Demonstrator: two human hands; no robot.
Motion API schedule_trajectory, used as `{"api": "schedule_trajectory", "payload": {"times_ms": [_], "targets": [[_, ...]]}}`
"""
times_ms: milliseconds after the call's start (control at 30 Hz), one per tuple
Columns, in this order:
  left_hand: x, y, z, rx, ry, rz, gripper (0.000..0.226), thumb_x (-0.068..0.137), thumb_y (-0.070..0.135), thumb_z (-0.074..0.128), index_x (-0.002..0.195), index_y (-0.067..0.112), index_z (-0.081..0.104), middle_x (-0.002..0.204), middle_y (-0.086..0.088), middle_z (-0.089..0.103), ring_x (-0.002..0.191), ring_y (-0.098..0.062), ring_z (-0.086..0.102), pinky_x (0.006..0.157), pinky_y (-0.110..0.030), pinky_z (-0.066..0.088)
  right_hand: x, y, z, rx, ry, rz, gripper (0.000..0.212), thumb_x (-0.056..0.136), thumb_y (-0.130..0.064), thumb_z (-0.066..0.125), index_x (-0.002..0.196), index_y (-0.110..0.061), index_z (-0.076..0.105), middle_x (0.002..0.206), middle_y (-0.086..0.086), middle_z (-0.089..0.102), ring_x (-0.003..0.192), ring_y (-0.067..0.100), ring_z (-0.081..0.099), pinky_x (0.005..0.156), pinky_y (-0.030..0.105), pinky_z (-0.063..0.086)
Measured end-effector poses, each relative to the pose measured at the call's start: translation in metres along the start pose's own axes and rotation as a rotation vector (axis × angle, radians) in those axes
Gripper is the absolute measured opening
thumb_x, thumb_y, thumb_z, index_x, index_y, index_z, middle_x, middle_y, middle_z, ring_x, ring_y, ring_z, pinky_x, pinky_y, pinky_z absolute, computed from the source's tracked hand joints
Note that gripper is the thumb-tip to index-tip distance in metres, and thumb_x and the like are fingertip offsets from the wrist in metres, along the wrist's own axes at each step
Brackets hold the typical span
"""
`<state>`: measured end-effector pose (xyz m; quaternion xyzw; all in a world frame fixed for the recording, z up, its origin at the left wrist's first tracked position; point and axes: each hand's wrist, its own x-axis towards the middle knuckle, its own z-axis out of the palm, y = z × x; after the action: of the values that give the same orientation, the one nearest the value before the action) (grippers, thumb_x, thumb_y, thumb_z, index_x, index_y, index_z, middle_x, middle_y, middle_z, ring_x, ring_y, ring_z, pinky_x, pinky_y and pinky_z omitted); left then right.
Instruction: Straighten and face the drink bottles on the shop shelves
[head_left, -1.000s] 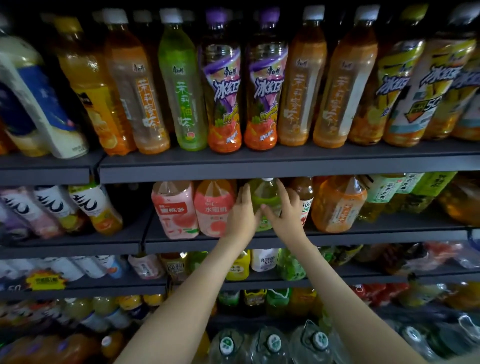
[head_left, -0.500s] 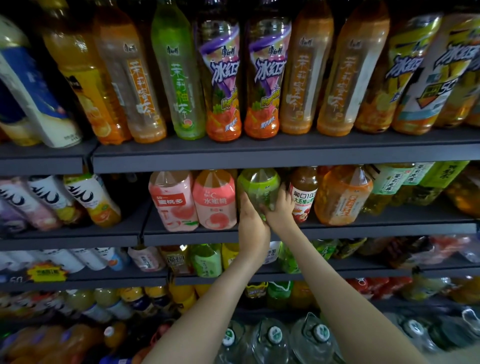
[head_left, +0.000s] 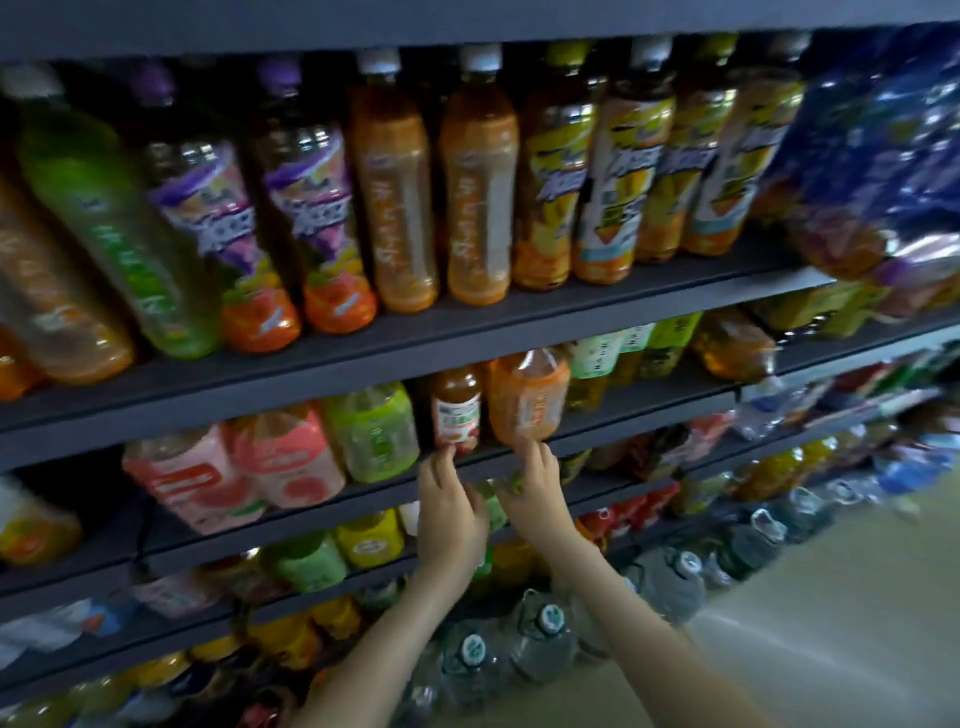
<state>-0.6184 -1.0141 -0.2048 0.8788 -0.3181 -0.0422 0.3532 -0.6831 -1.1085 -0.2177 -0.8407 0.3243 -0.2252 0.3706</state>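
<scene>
Head view, blurred: the small brown bottle with the red-and-white label (head_left: 456, 410) stands at the front edge of the second shelf (head_left: 311, 519), just beside a squat orange bottle (head_left: 527, 397) on its right. My left hand (head_left: 451, 512) reaches up from below the shelf edge with its fingers nearly straight, the tips touching the foot of the small bottle. My right hand (head_left: 535, 493) does the same at the foot of the orange one. Neither hand wraps round anything; both are spread and only touching.

Both bottles look full and sealed, so I judge them stiff and fairly weighty for their size, the orange one the heavier. The label film is probably slick. A nudge at the foot should turn them without tipping. To lift one I would grip the body round the label, or the shoulder above it.

Left of the small bottle stand a green bottle (head_left: 376, 431) and pink bottles (head_left: 283, 457). On the shelf above, tall orange tea bottles (head_left: 480, 197) lean in a row. Large water jugs (head_left: 540, 644) sit on the floor below
</scene>
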Motion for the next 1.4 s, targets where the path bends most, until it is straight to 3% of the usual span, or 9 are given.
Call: {"api": "schedule_trajectory", "payload": {"times_ms": [167, 367, 633, 900, 1033, 1167, 1267, 1333, 1400], "targets": [[0.004, 0.079, 0.068, 0.014, -0.282, 0.202, 0.048, 0.096, 0.016, 0.047, 0.142, 0.015, 0.033, 0.144, -0.003, 0.031, 0.129, -0.021, 0.04, 0.097, -0.026, 0.037, 0.003, 0.085, -0.093, -0.064, 0.202, 0.262, 0.034, 0.082, -0.006, 0.058, 0.112, 0.008, 0.05, 0.105, 0.023, 0.051, 0.101, 0.041, 0.046, 0.075, 0.027, 0.026], [0.011, 0.187, 0.165, -0.038, -0.333, 0.104, 0.051, 0.098, 0.022, 0.046, 0.145, 0.018, 0.027, 0.148, -0.002, 0.027, 0.133, -0.02, 0.036, 0.098, -0.026, 0.038, 0.024, 0.192, -0.215, 0.062, 0.298, 0.424, 0.037, 0.089, -0.008, 0.059, 0.119, 0.004, 0.042, 0.118, 0.022, 0.048, 0.112, 0.036, 0.046, 0.089, 0.035, 0.036], [0.019, 0.291, 0.242, -0.035, -0.202, -0.03, 0.053, 0.097, 0.021, 0.049, 0.145, 0.016, 0.027, 0.144, -0.005, 0.032, 0.127, -0.024, 0.042, 0.095, -0.031, 0.04, 0.101, 0.267, -0.302, 0.123, 0.088, 0.374, 0.043, 0.08, -0.007, 0.069, 0.104, -0.005, 0.033, 0.095, 0.011, 0.045, 0.094, 0.03, 0.05, 0.07, 0.028, 0.031], [0.047, 0.298, 0.258, 0.016, -0.149, -0.026, 0.06, 0.096, 0.017, 0.05, 0.148, 0.025, 0.022, 0.148, 0.0, 0.025, 0.118, -0.019, 0.051, 0.082, -0.027, 0.05, 0.15, 0.28, -0.301, 0.017, 0.005, 0.288, 0.033, 0.089, -0.005, 0.054, 0.115, 0.004, 0.036, 0.109, 0.028, 0.057, 0.097, 0.042, 0.057, 0.066, 0.03, 0.034], [0.07, 0.302, 0.279, 0.054, -0.201, 0.049, 0.082, 0.092, 0.013, 0.056, 0.15, 0.034, 0.002, 0.156, -0.003, 0.011, 0.118, -0.022, 0.052, 0.08, -0.03, 0.052, 0.147, 0.278, -0.313, 0.103, 0.054, 0.255, 0.027, 0.082, -0.011, 0.059, 0.099, -0.011, 0.038, 0.094, 0.011, 0.059, 0.082, 0.029, 0.055, 0.052, 0.025, 0.032], [0.086, 0.314, 0.3, -0.007, -0.231, 0.083, 0.108, 0.089, 0.008, 0.06, 0.136, 0.053, -0.026, 0.158, -0.003, -0.011, 0.142, -0.028, 0.024, 0.098, -0.036, 0.045, 0.144, 0.259, -0.341, 0.219, 0.192, 0.182, 0.029, 0.079, -0.019, 0.066, 0.096, -0.019, 0.043, 0.085, -0.005, 0.058, 0.075, 0.008, 0.054, 0.057, 0.023, 0.036], [0.108, 0.329, 0.309, -0.152, -0.16, 0.147, 0.097, 0.081, 0.023, 0.071, 0.146, 0.044, 0.002, 0.158, -0.009, 0.007, 0.143, -0.027, 0.019, 0.109, -0.042, 0.034, 0.149, 0.246, -0.356, 0.306, 0.268, 0.095, 0.028, 0.079, -0.02, 0.068, 0.096, -0.025, 0.046, 0.085, -0.013, 0.058, 0.077, -0.001, 0.056, 0.061, 0.016, 0.04], [0.127, 0.332, 0.314, -0.216, -0.109, 0.182, 0.078, 0.068, 0.046, 0.073, 0.134, 0.035, 0.034, 0.139, -0.005, 0.043, 0.128, -0.024, 0.045, 0.1, -0.048, 0.044, 0.155, 0.242, -0.36, 0.338, 0.294, 0.035, 0.027, 0.082, -0.023, 0.07, 0.098, -0.028, 0.048, 0.086, -0.014, 0.059, 0.078, -0.001, 0.057, 0.064, 0.015, 0.044], [0.138, 0.332, 0.316, -0.253, -0.146, 0.174, 0.075, 0.061, 0.057, 0.075, 0.124, 0.032, 0.043, 0.119, 0.007, 0.057, 0.109, -0.009, 0.057, 0.089, -0.037, 0.052, 0.166, 0.245, -0.363, 0.391, 0.292, -0.026, 0.027, 0.084, -0.025, 0.07, 0.102, -0.027, 0.051, 0.084, -0.012, 0.059, 0.073, -0.003, 0.056, 0.064, 0.013, 0.046]]}}
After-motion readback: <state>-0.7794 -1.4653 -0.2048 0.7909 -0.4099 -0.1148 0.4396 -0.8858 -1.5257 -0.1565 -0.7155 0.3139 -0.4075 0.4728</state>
